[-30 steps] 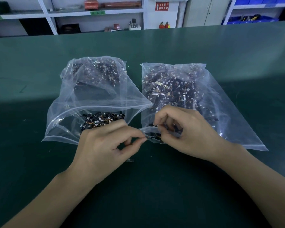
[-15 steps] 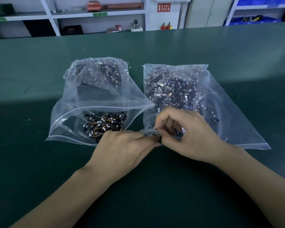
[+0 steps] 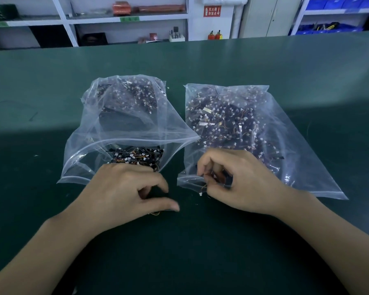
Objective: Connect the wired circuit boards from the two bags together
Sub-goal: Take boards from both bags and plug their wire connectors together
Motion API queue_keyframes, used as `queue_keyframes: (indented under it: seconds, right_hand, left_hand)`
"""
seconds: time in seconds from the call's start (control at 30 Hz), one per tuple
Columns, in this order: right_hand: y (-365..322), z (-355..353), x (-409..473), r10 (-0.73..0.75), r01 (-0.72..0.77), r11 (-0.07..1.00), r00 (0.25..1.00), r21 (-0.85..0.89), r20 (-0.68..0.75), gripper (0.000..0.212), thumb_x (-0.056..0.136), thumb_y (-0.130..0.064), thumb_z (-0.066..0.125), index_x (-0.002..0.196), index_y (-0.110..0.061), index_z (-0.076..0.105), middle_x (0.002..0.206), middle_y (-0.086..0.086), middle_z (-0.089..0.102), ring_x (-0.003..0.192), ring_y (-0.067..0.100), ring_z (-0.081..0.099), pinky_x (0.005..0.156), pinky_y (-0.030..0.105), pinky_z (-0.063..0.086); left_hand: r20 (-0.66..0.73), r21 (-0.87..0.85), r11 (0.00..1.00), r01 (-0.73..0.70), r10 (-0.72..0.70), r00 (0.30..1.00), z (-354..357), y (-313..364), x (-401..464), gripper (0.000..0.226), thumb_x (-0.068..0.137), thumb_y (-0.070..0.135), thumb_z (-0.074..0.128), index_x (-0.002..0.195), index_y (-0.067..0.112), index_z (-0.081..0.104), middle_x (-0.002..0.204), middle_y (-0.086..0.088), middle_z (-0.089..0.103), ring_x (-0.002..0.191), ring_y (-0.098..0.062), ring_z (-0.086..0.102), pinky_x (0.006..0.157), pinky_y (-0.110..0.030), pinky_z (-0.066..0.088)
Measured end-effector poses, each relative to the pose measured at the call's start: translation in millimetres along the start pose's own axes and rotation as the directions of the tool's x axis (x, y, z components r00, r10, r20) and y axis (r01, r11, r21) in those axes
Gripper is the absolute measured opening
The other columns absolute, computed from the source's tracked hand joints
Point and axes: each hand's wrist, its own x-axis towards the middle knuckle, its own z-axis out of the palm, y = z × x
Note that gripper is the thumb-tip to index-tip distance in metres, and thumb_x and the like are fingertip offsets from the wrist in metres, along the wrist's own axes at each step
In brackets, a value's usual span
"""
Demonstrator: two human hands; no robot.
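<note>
Two clear zip bags of small black wired circuit boards lie side by side on the green table. The left bag [image 3: 128, 124] has its mouth gaping toward me; the right bag [image 3: 232, 124] lies flatter. My right hand [image 3: 243, 184] pinches a wired board [image 3: 219, 177] at the right bag's mouth, and its white connector [image 3: 200, 194] dangles on thin wires. My left hand [image 3: 124, 192] hovers in front of the left bag with curled fingers. Thin orange wires [image 3: 156, 213] peek out under its thumb, while the board they belong to is hidden by the hand.
The green table [image 3: 200, 252] stretches wide on all sides of the bags. White shelves [image 3: 124, 18] with boxes and small items stand behind its far edge, with blue bins [image 3: 328, 28] at the back right.
My left hand has let go of the right bag's mouth and drawn back to the left. My right hand stays at that mouth, now with a connector and wires hanging out below it.
</note>
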Motion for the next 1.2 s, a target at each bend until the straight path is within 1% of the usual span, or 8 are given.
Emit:
queue_keyframes:
  seconds: [0.13, 0.33, 0.67, 0.8, 0.9, 0.97, 1.07, 1.2]
  right_hand:
    - [0, -1, -1, -0.005, 0.006, 1.000, 1.000, -0.021, 0.019, 0.015, 0.085, -0.029, 0.064, 0.100, -0.032, 0.064, 0.086, -0.030, 0.059, 0.070, 0.016, 0.064, 0.065, 0.023, 0.052]
    - [2, 0, -3, 0.017, -0.016, 0.998, 0.999, -0.060, 0.029, 0.029, 0.081, -0.015, 0.074, 0.103, -0.032, 0.066, 0.086, -0.022, 0.061, 0.071, 0.015, 0.064, 0.066, 0.034, 0.056]
    - [6, 5, -2, 0.043, -0.044, 0.999, 0.998, -0.022, -0.040, 0.016, 0.094, -0.013, 0.070, 0.104, -0.025, 0.069, 0.085, -0.013, 0.067, 0.070, 0.017, 0.063, 0.064, 0.026, 0.050]
    - [5, 6, -1, 0.070, -0.065, 0.995, 0.995, 0.078, -0.065, 0.012, 0.100, -0.008, 0.071, 0.104, -0.019, 0.071, 0.077, -0.013, 0.064, 0.065, 0.015, 0.060, 0.063, 0.014, 0.041]
    - [2, 5, 0, 0.049, -0.042, 0.991, 0.998, 0.124, -0.049, 0.008, 0.103, -0.010, 0.070, 0.107, -0.015, 0.074, 0.083, -0.011, 0.068, 0.072, 0.016, 0.064, 0.067, 0.020, 0.046]
    - [0, 5, 1, 0.034, -0.029, 0.994, 0.999, 0.106, -0.041, 0.008, 0.104, -0.012, 0.069, 0.106, -0.013, 0.077, 0.090, -0.011, 0.069, 0.081, 0.016, 0.066, 0.074, 0.024, 0.050]
    - [-3, 5, 2, 0.018, -0.013, 0.996, 0.998, 0.084, -0.056, 0.010, 0.104, -0.012, 0.068, 0.100, -0.014, 0.077, 0.091, -0.016, 0.066, 0.086, 0.013, 0.065, 0.079, 0.023, 0.048]
    - [-4, 5, 2, 0.049, -0.040, 0.987, 0.997, 0.153, -0.060, 0.024, 0.108, -0.012, 0.056, 0.099, -0.032, 0.066, 0.092, -0.023, 0.063, 0.088, 0.014, 0.064, 0.079, 0.027, 0.047]
  left_hand:
    - [0.090, -0.057, 0.998, 0.000, 0.005, 0.996, -9, -4, -1, 0.043, 0.069, 0.086, 0.073, 0.090, 0.050, 0.083, 0.063, 0.020, 0.054, 0.057, 0.004, 0.050, 0.055, -0.006, 0.032]
    - [0.169, -0.079, 0.997, -0.019, 0.032, 0.985, -11, 10, -1, 0.014, 0.085, 0.065, 0.076, 0.086, 0.052, 0.082, 0.075, 0.025, 0.064, 0.064, 0.008, 0.058, 0.057, -0.006, 0.037]
    - [0.035, 0.104, 0.991, -0.079, 0.075, 0.997, 2, 20, 0, 0.005, 0.097, 0.033, 0.073, 0.092, 0.034, 0.075, 0.081, 0.017, 0.055, 0.063, -0.004, 0.052, 0.050, -0.014, 0.035]
    - [-0.185, -0.018, 0.997, -0.072, 0.067, 0.980, 9, 28, 1, 0.010, 0.099, 0.032, 0.069, 0.093, 0.029, 0.076, 0.078, 0.015, 0.043, 0.060, -0.007, 0.046, 0.049, -0.025, 0.042]
    - [-0.340, -0.118, 0.989, -0.086, 0.041, 0.939, 13, 36, 2, 0.013, 0.100, 0.027, 0.070, 0.094, 0.021, 0.079, 0.066, 0.013, 0.040, 0.054, -0.007, 0.044, 0.050, -0.027, 0.044]
    - [-0.399, -0.177, 0.979, -0.099, 0.020, 0.917, 13, 43, 1, 0.010, 0.101, 0.023, 0.070, 0.096, 0.019, 0.078, 0.062, 0.014, 0.052, 0.052, -0.004, 0.050, 0.051, -0.021, 0.045]
    - [-0.388, -0.314, 0.940, -0.136, 0.004, 0.922, 13, 48, 1, 0.005, 0.103, 0.023, 0.067, 0.107, 0.025, 0.071, 0.090, 0.018, 0.078, 0.061, -0.006, 0.068, 0.051, -0.021, 0.051]
    - [-0.336, -0.433, 0.894, -0.117, -0.040, 0.941, 18, 48, 2, 0.011, 0.098, 0.025, 0.072, 0.107, 0.019, 0.073, 0.109, 0.017, 0.080, 0.074, -0.006, 0.075, 0.054, -0.029, 0.058]
